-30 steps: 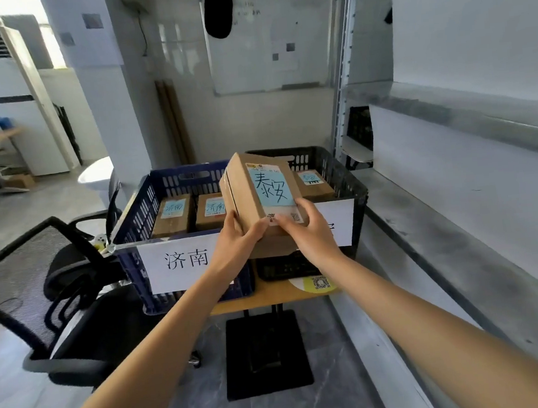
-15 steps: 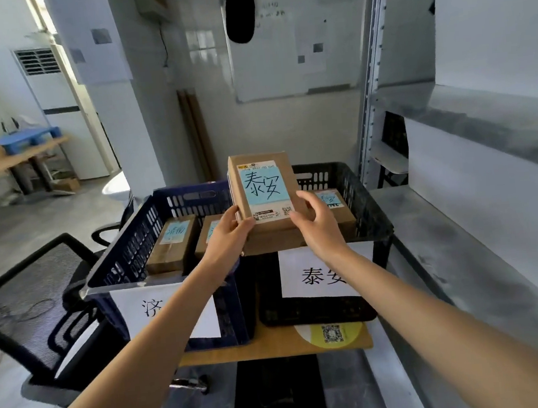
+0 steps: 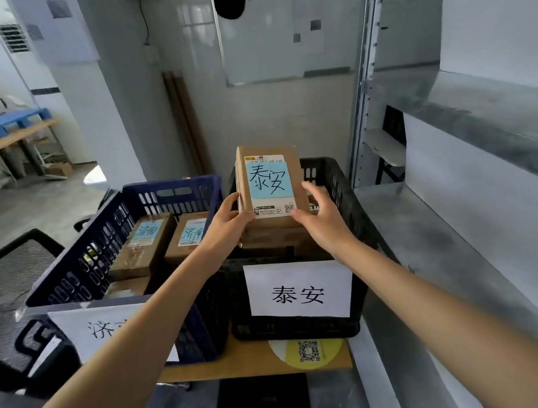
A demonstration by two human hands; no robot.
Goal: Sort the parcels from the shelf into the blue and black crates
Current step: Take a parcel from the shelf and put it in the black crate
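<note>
Along the right side of the room runs the grey metal shelf [image 3: 489, 116], its boards bare where I can see them. To the left stands a black mesh office chair [image 3: 2, 285], and between the two is a small wooden table [image 3: 244, 365] carrying two crates side by side, touching. The blue crate [image 3: 168, 195] sits on the left with a white paper sign [image 3: 85, 326] on its front, partly hidden by the person's forearm. The black crate [image 3: 334, 177] sits on the right with its own white sign [image 3: 299, 291] reading 泰安. Inside the blue crate lie two brown cartons [image 3: 146, 245], each with a pale blue note on top. Over the black crate the person holds a brown parcel [image 3: 272, 183], tilted up toward them; another carton [image 3: 274, 241] lies just beneath it, and I cannot tell whether the two touch. The left hand [image 3: 227, 224] grips the parcel's lower left edge, thumb on top. The right hand [image 3: 322, 221] grips the lower right corner, thumb on the label and fingers along the side. A blue note [image 3: 268, 179] on the parcel bears 泰安 in handwriting.
</note>
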